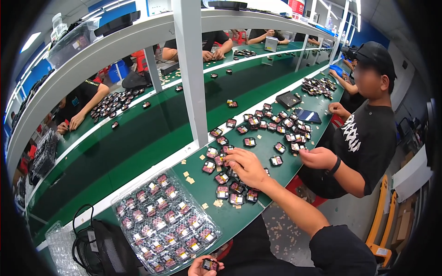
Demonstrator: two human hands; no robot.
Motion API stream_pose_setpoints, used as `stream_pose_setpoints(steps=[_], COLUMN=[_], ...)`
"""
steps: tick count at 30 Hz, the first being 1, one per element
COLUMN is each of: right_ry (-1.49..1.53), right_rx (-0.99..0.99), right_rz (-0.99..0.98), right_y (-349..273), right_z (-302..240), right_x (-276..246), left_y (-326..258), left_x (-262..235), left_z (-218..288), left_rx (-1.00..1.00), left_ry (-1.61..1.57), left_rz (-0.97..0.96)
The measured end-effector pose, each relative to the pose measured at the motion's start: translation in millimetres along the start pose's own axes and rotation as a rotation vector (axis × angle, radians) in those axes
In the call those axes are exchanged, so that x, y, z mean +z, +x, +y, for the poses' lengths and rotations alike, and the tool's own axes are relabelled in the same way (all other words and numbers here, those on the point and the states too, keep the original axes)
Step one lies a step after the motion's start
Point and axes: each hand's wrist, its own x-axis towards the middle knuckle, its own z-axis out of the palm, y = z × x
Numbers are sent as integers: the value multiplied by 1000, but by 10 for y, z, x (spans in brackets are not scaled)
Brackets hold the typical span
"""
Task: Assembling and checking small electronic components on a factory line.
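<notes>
L hand w/1 unit, 1 loaded tray

On the table, a tray holding packed cases lies left of the loose cases. A bag sits left of the tray, plastic packaging farther left. A box and panel lie between the loose cases and a farther pile; a belt lies behind.

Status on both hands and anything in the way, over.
Left hand: holding one small black device. Right hand: at the device pile. Co-worker's hand nearby, not blocking.
</notes>
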Motion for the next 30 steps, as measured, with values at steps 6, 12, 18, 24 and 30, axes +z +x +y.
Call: stream_pose_setpoints(steps=[6, 12, 18, 24, 30], right_ry=[3, -403, -659, -336, -296], right_rx=[-178, 277, 593, 470, 72], right_rz=[247, 240, 148, -265, -356], right_y=[548, 1314, 1525, 1498, 1366], right_z=[107, 1279, 1837, 1581, 1122], right_x=[-187, -564, -752, -492, -338], left_y=[-53, -132, -163, -143, -115], left_x=[48, 14, -13, -76, -75], left_z=[57, 39, 9, 1, 37], left_rx=[30, 42, 34, 53, 43], left_ry=[-5, -23, -16, -36, -37], left_rz=[13, 24, 44, 81, 87])
